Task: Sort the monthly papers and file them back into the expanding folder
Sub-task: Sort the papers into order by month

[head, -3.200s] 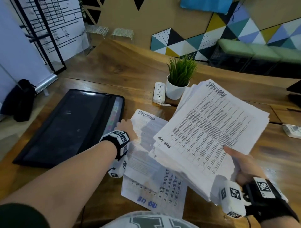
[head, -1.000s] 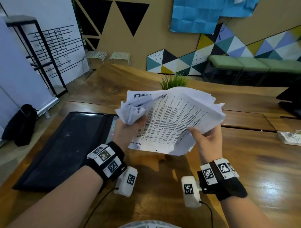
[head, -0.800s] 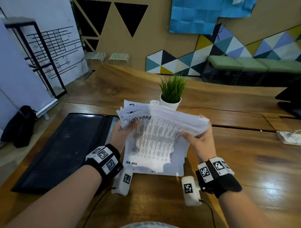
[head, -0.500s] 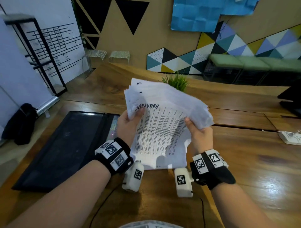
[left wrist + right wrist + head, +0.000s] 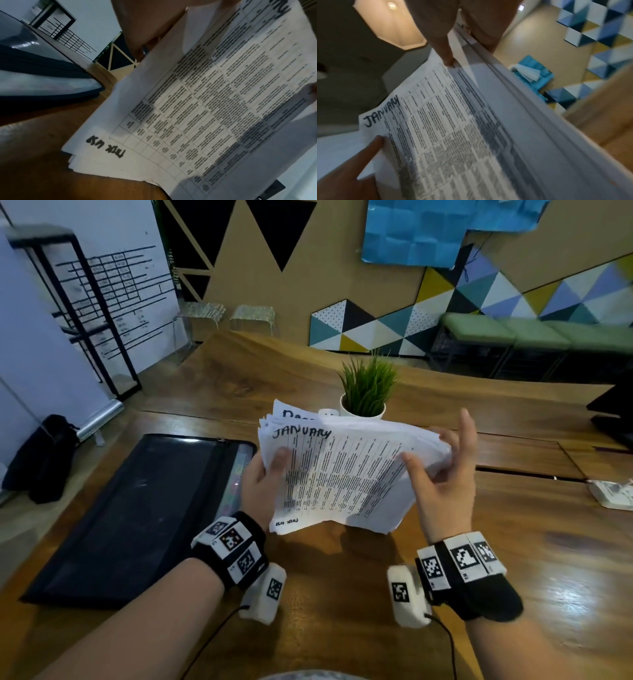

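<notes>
A thick stack of printed papers (image 5: 342, 474), its top sheet hand-lettered "JANUARY", stands tilted with its lower edge on the wooden table (image 5: 513, 542). My left hand (image 5: 270, 470) grips the stack's left edge, thumb on the top sheet. My right hand (image 5: 435, 470) pinches the right edge, thumb on top and fingers behind, with one finger pointing straight up. The left wrist view shows the papers (image 5: 214, 108) close up, and the right wrist view shows the sheet edges (image 5: 462, 135) fanned. The black expanding folder (image 5: 137, 508) lies flat to the left, its coloured pockets showing along its right side.
A small potted plant (image 5: 366, 395) and a white power strip (image 5: 329, 413) stand just behind the stack. A white object (image 5: 613, 494) lies at the table's right edge below a dark item (image 5: 613, 412). A black bag (image 5: 41, 457) sits on the floor at left.
Both hands gathered the loose sheets into one stack and moved it up and down on end. It now sits lower on the table, and one right finger has lifted off.
</notes>
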The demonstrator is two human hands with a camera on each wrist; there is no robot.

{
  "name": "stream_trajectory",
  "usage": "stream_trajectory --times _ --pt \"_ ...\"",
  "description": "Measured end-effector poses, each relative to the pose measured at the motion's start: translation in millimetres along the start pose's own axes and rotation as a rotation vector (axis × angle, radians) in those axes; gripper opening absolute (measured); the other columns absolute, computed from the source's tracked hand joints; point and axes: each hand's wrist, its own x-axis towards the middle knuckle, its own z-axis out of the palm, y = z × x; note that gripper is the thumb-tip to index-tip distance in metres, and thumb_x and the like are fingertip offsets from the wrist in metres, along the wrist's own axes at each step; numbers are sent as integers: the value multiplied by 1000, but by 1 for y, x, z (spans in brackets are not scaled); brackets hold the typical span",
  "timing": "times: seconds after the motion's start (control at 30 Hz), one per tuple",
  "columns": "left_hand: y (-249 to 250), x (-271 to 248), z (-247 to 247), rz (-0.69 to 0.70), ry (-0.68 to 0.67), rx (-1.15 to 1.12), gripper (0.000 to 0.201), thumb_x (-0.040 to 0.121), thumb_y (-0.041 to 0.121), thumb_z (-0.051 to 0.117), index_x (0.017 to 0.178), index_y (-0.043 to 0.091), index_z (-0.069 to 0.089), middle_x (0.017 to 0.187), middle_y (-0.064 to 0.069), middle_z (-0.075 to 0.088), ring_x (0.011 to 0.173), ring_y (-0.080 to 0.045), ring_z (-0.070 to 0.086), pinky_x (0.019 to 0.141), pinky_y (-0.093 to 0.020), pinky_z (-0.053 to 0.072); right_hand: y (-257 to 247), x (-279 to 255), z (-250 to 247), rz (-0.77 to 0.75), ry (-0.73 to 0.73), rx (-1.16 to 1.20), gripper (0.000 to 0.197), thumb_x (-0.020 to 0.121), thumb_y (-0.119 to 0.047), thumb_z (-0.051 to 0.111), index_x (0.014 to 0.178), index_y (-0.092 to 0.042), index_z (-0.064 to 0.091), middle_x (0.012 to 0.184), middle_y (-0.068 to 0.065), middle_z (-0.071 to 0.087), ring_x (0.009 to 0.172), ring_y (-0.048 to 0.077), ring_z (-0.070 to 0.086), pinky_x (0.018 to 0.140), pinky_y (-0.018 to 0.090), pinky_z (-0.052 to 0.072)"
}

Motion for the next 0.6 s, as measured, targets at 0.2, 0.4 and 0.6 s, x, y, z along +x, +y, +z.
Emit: stream_trajectory --times 0.2,0.4,0.6 --pt "-8 9 -3 -78 -51 -6 49 85 49 52 104 6 64 101 -11 71 91 -29 69 78 -40 54 -5 17 -9 -279 -117 -213 51 84 -6 66 130 -17 47 122 7 52 104 5 50 85 5 39" --pt "-12 12 0 -105 -72 -38 65 83 57 58 116 0 58 107 -14 68 95 -31 67 73 -35 57 12 16 -3 356 -276 293 42 73 -1 73 107 -23 63 100 3 72 95 13 67 90 42 52" --pt "29 11 18 334 87 -31 50 76 52 66 102 11 55 87 3 60 77 0 59 69 -13 46 16 15 1 356 -291 315 25 74 0 72 90 -20 71 93 2 74 92 20 69 84 39 54"
